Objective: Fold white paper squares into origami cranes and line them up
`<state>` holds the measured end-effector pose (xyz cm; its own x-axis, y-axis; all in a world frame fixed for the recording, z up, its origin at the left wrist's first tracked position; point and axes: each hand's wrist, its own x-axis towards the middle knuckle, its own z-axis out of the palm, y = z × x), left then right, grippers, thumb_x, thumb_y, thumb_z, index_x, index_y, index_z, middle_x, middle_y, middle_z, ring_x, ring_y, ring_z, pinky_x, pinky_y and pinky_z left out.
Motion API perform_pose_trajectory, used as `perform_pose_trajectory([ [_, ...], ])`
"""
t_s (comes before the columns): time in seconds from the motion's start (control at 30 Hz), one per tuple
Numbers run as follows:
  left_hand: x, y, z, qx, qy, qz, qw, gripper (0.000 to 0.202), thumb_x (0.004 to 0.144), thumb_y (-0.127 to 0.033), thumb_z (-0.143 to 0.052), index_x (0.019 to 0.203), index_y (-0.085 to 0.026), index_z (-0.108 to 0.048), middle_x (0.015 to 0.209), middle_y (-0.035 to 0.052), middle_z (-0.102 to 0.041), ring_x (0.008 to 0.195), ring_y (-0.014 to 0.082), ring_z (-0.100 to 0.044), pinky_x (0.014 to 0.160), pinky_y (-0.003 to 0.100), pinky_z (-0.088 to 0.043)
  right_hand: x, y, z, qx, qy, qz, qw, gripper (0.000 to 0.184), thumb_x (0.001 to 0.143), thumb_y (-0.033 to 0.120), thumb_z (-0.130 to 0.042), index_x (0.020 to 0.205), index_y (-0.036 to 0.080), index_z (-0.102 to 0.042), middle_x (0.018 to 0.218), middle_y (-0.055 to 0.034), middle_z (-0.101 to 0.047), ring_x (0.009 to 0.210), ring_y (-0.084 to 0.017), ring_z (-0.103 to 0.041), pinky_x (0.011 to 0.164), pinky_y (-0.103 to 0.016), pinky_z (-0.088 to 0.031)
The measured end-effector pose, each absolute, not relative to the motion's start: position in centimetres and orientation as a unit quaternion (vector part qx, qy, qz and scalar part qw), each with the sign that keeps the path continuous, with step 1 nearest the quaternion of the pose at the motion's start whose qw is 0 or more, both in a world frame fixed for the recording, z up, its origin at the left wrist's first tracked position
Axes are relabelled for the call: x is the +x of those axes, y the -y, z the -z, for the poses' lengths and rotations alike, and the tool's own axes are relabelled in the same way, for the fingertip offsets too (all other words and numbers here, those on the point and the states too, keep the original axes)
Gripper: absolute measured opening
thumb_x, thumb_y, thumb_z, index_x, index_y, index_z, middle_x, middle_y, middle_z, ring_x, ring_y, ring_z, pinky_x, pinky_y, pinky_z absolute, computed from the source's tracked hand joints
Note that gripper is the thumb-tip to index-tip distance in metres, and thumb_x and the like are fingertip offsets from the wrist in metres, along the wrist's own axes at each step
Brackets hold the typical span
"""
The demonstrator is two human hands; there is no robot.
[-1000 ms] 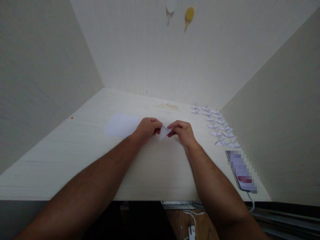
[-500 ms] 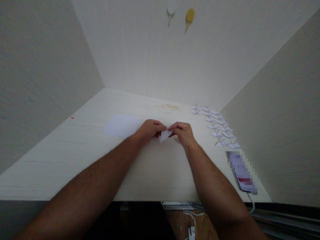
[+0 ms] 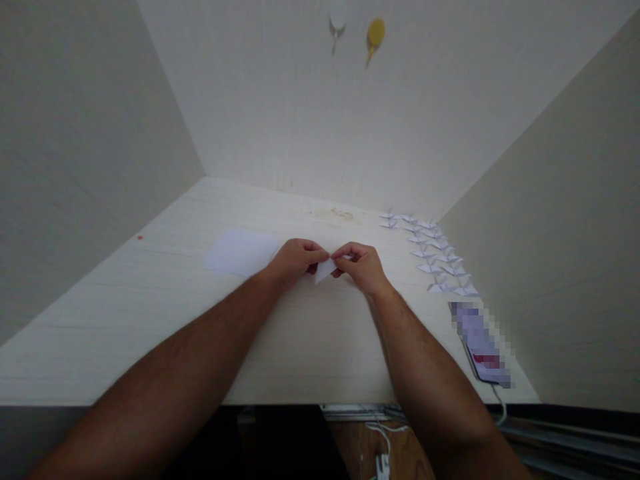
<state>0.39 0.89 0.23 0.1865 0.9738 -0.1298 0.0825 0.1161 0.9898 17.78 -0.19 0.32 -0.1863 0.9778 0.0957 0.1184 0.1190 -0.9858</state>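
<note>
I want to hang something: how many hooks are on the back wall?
2: a white hook and a yellow hook just right of it, high on the back wall.

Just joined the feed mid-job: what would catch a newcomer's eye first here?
First, the left hand and right hand meeting at the middle of the desk, both pinching a small folded white paper. Next, the rows of little folded paper figures along the desk's right side, with a phone lying nearer the front edge. A flat white sheet lies just left of the left hand.
</note>
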Motion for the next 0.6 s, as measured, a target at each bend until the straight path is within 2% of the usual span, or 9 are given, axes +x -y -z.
perform_pose_trajectory([
  [0.17, 0.3, -0.6, -0.9, 0.566, -0.512, -0.391, 0.515, 0.016, 0.069, -0.031, -0.068, 0.065, -0.016, -0.064, 0.051, -0.0009, -0.057, 0.047, 0.0095, -0.049, 0.048, 0.023, -0.036, 17.6, 0.2, -0.5, -0.449, 0.583, -0.501, 0.454, 0.014, 0.064, 0.025, -0.069, 0.075, 0.018, -0.062, 0.060, 0.0029, -0.067, 0.049, -0.012, -0.065, 0.047, -0.021, -0.049],
  [0.33, 0.4, -0.2, -1.5, 0.629, -0.524, -0.377, 0.434, 0.018, 0.070, -0.032, -0.066, 0.066, -0.015, -0.066, 0.054, -0.0011, -0.058, 0.049, 0.0095, -0.049, 0.049, 0.022, -0.036, 17.4, 0.1, -0.3, -0.457, 0.563, -0.518, 0.453, 0.024, 0.065, 0.024, -0.070, 0.087, 0.019, -0.061, 0.058, 0.0042, -0.066, 0.048, -0.012, -0.064, 0.046, -0.022, -0.051],
  [0.47, 0.6, -0.3, -1.4, 0.683, -0.517, -0.371, 0.359, 0.018, 0.070, -0.032, -0.066, 0.066, -0.015, -0.068, 0.055, -0.0015, -0.059, 0.052, 0.0091, -0.047, 0.049, 0.021, -0.034, 17.5, -0.1, 0.0, -0.474, 0.565, -0.523, 0.427, 0.020, 0.068, 0.033, -0.072, 0.071, 0.017, -0.060, 0.057, 0.0025, -0.065, 0.047, -0.011, -0.062, 0.046, -0.022, -0.051],
  [0.6, 0.0, -0.7, -1.2, 0.680, -0.522, -0.376, 0.352, 0.015, 0.070, -0.030, -0.065, 0.065, -0.015, -0.068, 0.056, -0.0016, -0.059, 0.051, 0.0092, -0.047, 0.049, 0.021, -0.034, 18.5, -0.5, -0.2, -0.497, 0.585, -0.500, 0.401, 0.021, 0.070, 0.034, -0.071, 0.070, 0.017, -0.059, 0.054, 0.0018, -0.063, 0.047, -0.011, -0.062, 0.043, -0.018, -0.045],
])
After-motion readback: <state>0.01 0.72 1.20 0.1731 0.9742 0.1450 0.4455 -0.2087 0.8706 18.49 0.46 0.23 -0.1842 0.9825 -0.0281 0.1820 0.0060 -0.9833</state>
